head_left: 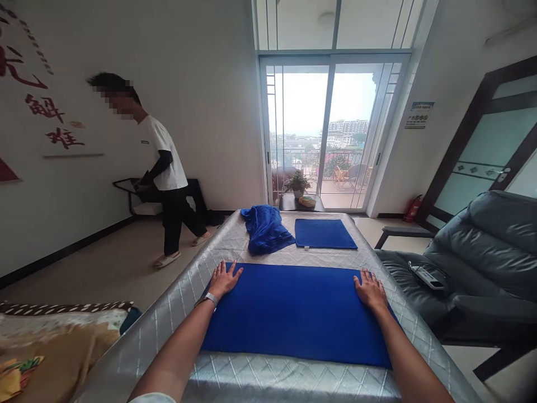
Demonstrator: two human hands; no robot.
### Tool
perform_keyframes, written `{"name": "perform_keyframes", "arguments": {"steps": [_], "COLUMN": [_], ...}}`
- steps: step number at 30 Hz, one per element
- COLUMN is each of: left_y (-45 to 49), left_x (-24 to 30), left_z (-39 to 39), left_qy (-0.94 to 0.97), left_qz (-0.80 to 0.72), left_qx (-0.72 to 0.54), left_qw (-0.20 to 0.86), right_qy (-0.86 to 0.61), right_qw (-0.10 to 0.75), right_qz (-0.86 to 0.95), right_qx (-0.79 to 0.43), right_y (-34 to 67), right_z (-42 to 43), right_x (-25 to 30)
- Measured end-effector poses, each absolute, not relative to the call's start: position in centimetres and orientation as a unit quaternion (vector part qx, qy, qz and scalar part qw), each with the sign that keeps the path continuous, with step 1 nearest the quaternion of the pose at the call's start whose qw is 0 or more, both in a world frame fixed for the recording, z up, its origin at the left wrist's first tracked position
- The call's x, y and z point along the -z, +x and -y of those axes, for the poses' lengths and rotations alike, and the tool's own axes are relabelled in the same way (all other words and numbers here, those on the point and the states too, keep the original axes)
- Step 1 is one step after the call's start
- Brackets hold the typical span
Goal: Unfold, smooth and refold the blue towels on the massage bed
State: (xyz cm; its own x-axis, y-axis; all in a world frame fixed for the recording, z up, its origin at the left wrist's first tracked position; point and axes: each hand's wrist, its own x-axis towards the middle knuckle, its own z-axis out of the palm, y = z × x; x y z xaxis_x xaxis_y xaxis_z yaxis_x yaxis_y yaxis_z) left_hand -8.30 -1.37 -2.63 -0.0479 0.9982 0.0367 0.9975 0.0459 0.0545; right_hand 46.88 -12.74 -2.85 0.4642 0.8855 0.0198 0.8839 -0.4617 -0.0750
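Observation:
A blue towel (pixel 293 313) lies spread flat across a silver quilted bed (pixel 235 380) in front of me. My left hand (pixel 224 279) rests flat on the towel's far left corner, fingers stretched out. My right hand (pixel 370 288) lies flat on its far right corner, fingers apart too. Neither hand holds anything. Farther up the bed sit a crumpled blue towel (pixel 265 229) and, to its right, a neatly folded blue towel (pixel 324 233).
A person in a white shirt (pixel 161 168) walks along the left wall. A grey recliner (pixel 470 263) with a remote on its arm stands close on the right. Beyond the bed, a small table with a plant (pixel 298 183) faces glass balcony doors. Patterned bedding (pixel 54 336) lies at left.

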Motion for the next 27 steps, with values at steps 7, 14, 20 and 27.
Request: {"name": "perform_keyframes", "arguments": {"steps": [7,14,20,27], "left_y": [-9.5,-9.3,-7.8,4.0], "left_x": [2.6,2.5,0.0,0.1], "left_z": [1.2,1.7,0.9,3.2], "left_qy": [0.693,0.684,0.68,0.804], "left_qz": [-0.72,-0.728,-0.733,-0.588], "left_qx": [-0.041,-0.056,-0.012,-0.08], "left_qw": [-0.012,-0.001,-0.003,-0.028], "right_qy": [-0.853,-0.855,-0.857,-0.858], "right_qw": [0.045,0.041,0.033,0.026], "right_qz": [0.519,0.517,0.513,0.513], "right_qx": [-0.014,-0.014,-0.018,-0.011], "right_y": [46.9,46.8,46.8,47.1], "right_z": [12.6,12.7,12.6,12.4], "right_x": [2.8,2.6,2.4,2.9]}}
